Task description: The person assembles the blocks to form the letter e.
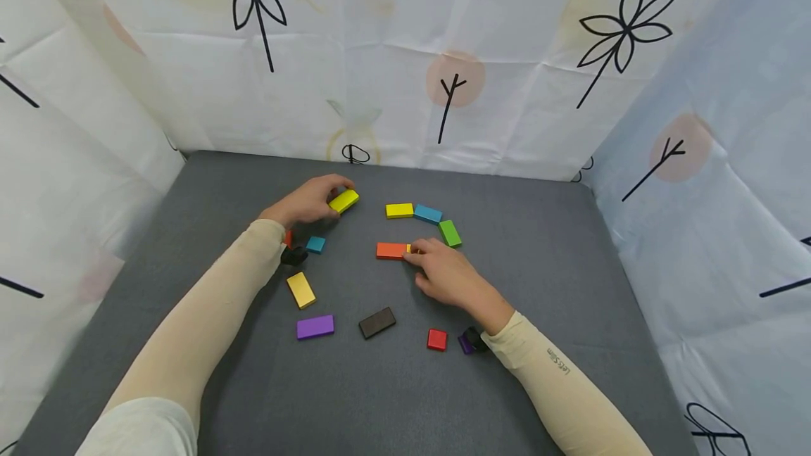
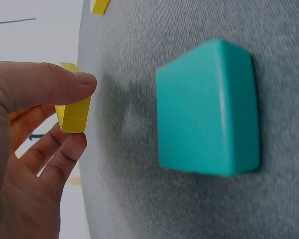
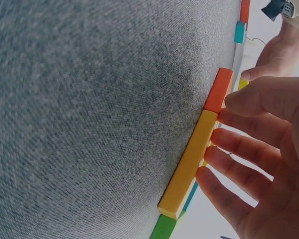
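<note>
My left hand [image 1: 309,201] pinches a yellow block [image 1: 345,200] between thumb and fingers, at the far left of the table. Just nearer than that hand sits a teal block [image 1: 315,245], large in the left wrist view. With fairly straight fingers my right hand [image 1: 448,274] touches an amber block [image 3: 187,164], mostly covered by the hand in the head view. End to end with it lies an orange block [image 1: 389,251], close to the right thumb. A green block [image 1: 450,233] joins the amber one's other end, followed by a blue block [image 1: 428,214] and another yellow block [image 1: 399,211].
Nearer on the grey table [image 1: 393,400] lie a light yellow block [image 1: 300,290], a purple block [image 1: 315,327], a dark brown block [image 1: 376,323] and a red block [image 1: 436,340]. Another purple block [image 1: 465,345] is partly behind the right wrist. Patterned cloth [image 1: 380,55] hangs around the table.
</note>
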The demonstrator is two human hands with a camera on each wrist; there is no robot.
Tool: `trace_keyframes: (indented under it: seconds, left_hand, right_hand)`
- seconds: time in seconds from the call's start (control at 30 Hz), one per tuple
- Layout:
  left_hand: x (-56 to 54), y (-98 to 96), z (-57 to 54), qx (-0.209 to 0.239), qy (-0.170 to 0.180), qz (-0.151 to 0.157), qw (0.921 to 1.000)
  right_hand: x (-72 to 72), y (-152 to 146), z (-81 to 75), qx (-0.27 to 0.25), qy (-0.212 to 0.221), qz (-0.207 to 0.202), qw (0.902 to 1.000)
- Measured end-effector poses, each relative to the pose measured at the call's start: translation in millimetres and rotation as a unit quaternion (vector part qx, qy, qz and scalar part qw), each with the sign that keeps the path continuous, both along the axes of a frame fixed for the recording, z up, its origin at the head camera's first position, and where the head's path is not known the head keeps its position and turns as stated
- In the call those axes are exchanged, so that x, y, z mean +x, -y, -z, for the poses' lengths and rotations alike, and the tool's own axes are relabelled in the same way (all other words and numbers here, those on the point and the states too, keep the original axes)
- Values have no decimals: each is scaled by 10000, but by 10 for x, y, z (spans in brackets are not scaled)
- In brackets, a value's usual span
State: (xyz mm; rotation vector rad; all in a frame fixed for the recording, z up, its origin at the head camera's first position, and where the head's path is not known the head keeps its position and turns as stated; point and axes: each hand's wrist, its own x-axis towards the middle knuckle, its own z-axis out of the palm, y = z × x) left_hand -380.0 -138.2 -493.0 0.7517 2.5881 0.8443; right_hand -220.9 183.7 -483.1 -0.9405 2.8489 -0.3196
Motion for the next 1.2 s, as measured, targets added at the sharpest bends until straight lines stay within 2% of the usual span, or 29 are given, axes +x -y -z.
trace_keyframes:
  seconds: [0.2, 0.4, 0.77, 1.2]
  left_hand:
    - [-2, -57, -10, 11, -122, 177, 9998]
    - [-4, -107, -6, -56, -85, 259, 9996]
    - [54, -256, -40, -54, -127, 391, 9991]
    - [49, -394, 40, -53, -43, 510, 9987]
  right_hand:
    - [-7, 6, -2, -9, 38, 14, 10000]
    - [-14, 4, 4, 12, 36, 15, 10000]
    - [-18, 12, -1, 46, 52, 2, 10000]
    - [-15, 9, 4, 120, 8, 41, 9999]
